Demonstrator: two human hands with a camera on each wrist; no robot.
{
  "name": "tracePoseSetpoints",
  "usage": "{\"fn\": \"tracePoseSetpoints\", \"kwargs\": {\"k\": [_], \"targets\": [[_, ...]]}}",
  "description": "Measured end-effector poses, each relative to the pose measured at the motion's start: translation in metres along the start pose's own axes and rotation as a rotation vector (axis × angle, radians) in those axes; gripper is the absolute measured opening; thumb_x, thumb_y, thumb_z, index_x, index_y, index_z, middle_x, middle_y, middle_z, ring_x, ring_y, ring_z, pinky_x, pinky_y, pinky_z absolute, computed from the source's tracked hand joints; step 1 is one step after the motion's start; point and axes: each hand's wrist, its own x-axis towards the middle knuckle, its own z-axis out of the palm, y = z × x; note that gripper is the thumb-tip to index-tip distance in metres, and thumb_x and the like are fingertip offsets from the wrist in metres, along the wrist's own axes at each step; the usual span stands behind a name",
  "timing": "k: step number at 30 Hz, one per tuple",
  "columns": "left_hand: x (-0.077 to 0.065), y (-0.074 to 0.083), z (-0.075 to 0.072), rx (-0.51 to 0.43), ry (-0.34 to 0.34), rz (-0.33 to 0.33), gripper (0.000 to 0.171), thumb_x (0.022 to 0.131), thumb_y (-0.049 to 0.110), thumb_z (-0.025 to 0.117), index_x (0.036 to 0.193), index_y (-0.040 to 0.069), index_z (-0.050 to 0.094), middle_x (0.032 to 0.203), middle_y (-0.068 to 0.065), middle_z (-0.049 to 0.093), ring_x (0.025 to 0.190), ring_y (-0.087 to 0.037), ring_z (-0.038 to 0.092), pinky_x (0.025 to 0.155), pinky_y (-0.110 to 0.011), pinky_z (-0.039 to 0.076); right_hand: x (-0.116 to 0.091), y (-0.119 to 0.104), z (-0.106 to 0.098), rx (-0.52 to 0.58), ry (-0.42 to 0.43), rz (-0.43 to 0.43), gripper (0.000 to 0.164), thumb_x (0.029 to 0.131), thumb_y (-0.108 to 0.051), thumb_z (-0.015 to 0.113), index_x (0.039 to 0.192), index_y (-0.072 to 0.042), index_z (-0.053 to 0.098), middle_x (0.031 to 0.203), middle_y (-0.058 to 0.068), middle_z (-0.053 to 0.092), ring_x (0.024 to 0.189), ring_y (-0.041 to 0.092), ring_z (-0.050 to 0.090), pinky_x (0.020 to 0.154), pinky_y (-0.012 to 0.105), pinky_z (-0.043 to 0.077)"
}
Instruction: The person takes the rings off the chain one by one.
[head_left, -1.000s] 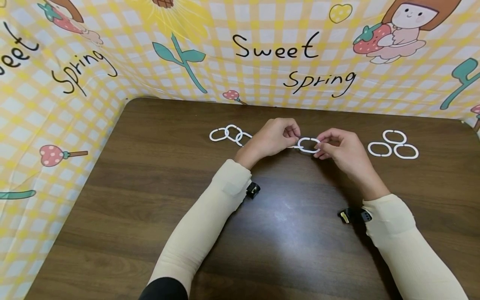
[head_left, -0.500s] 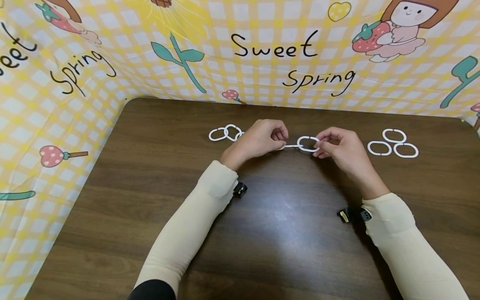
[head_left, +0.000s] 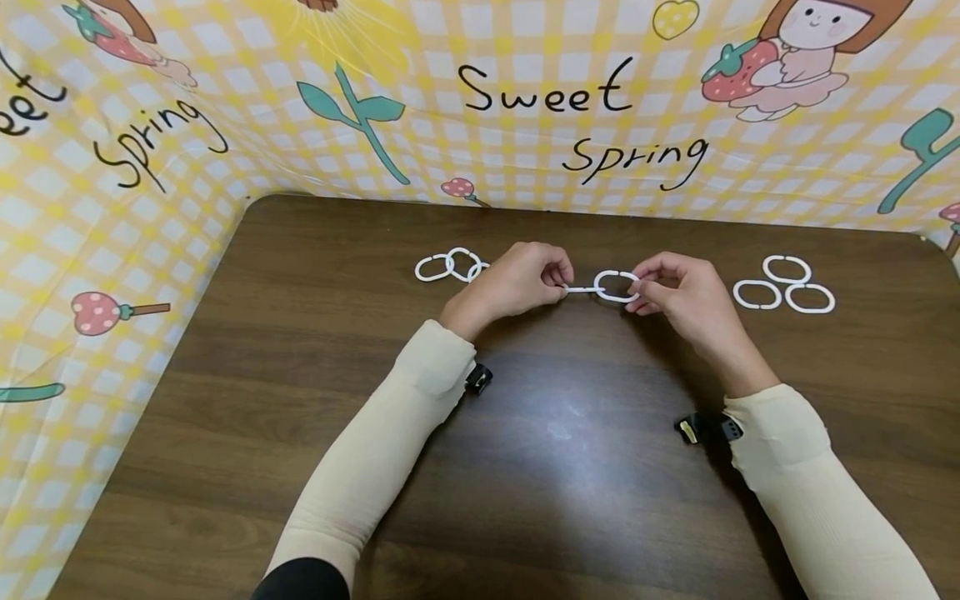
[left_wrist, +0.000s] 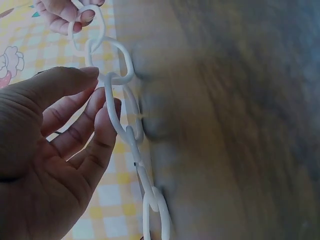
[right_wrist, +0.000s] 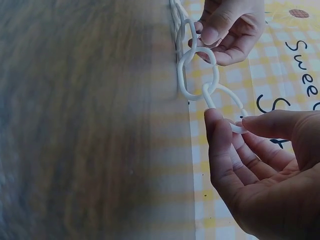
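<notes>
A chain of white plastic links (left_wrist: 116,107) runs between the hands and on past the left one. With thumb and fingertips, my left hand (head_left: 517,279) pinches the chain near a joint between two links. My right hand (head_left: 686,300) pinches the far edge of the oval end link (head_left: 617,298), which lies broad side to the head camera. The link joining it to the left hand appears edge-on, as a thin white bar (head_left: 581,290). Left of my left hand, the chain's other end (head_left: 432,268) rests on the table, partly hidden behind that hand.
Three loose white links (head_left: 810,311) lie close together on the brown wooden table (head_left: 570,483), right of my right hand. A yellow checked cloth (head_left: 525,175) with printed pictures and words hangs along the table's back and left edges.
My left hand has shifted left along the chain, uncovering the link beside the end link, mostly in the first half second. My right hand keeps its hold with little movement.
</notes>
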Motion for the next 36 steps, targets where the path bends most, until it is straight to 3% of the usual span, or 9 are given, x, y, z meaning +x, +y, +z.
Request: {"fn": "tracePoseSetpoints", "kwargs": {"k": [12,36], "targets": [[0.0039,0.0017,0.0022,0.056,-0.008,-0.006,0.006,0.098,0.006,0.068,0.097,0.007,0.074,0.09,-0.004,0.067,0.085,-0.013,0.059,0.078,-0.022,0.047,0.0006,-0.001,0.0007,0.0,-0.006,-0.004,0.018,0.1,0.001,0.062,0.114,0.014,0.063,0.082,-0.008,0.073,0.07,0.005,0.072,0.067,0.023,0.061],[0.003,0.0051,-0.0011,0.001,0.045,0.004,0.01,0.098,0.003,0.064,0.101,0.005,0.074,0.088,-0.004,0.066,0.083,-0.013,0.058,0.076,-0.021,0.046,-0.0002,-0.0015,0.001,-0.007,-0.029,-0.004,0.019,0.1,0.0,0.061,0.114,0.014,0.063,0.08,-0.008,0.073,0.069,0.006,0.072,0.066,0.024,0.06]]}}
